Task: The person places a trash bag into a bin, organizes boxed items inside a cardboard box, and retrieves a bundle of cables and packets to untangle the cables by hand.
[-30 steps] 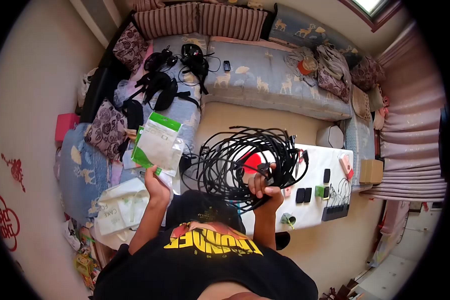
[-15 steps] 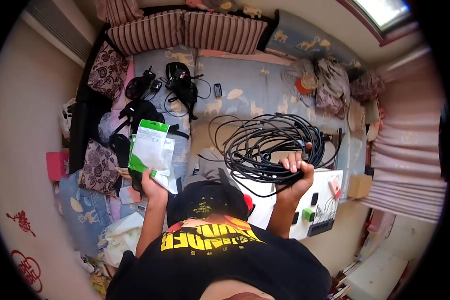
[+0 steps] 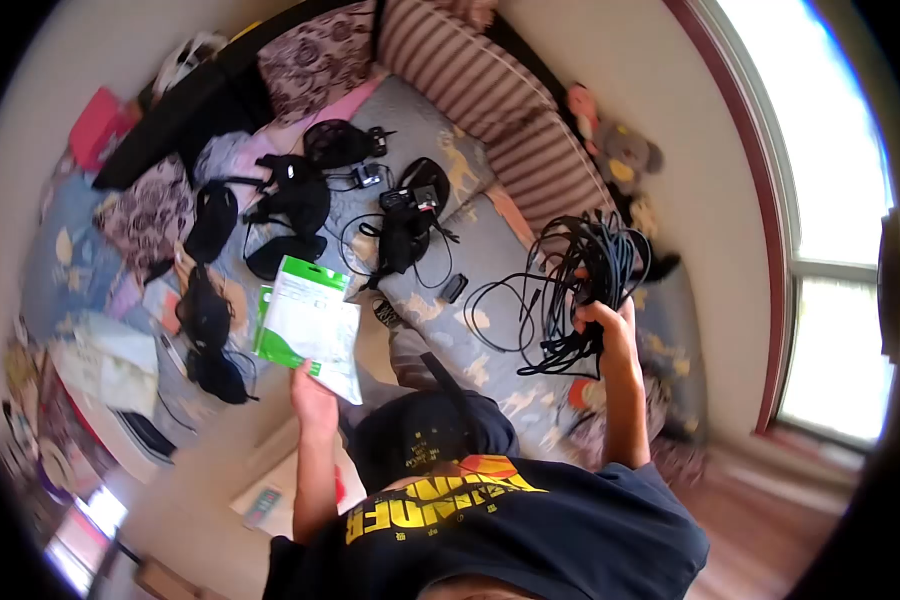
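My left hand (image 3: pixel 315 392) is closed on the lower edge of some flat white-and-green plastic packets (image 3: pixel 310 312), stacked one over another in front of me. Printing on them is too small to read. On the other side, my right hand (image 3: pixel 602 315) grips a large bundle of coiled black cable (image 3: pixel 560 335), raised above the sofa. Several loops hang loose to the left of that hand. A small black device (image 3: pixel 454 288) lies on the sofa between the two hands.
Black straps with small cameras (image 3: pixel 410 215) and more black gear (image 3: pixel 295 205) are spread over the patterned sofa cover (image 3: pixel 500 385). Striped cushions (image 3: pixel 480 75) line its back. A window (image 3: pixel 840 250) is at the right. A white table (image 3: pixel 280 480) stands near my left forearm.
My view has turned toward the window and the sofa's left part. The cable bundle has swung from above the white table to above the sofa. Both hands keep their holds.
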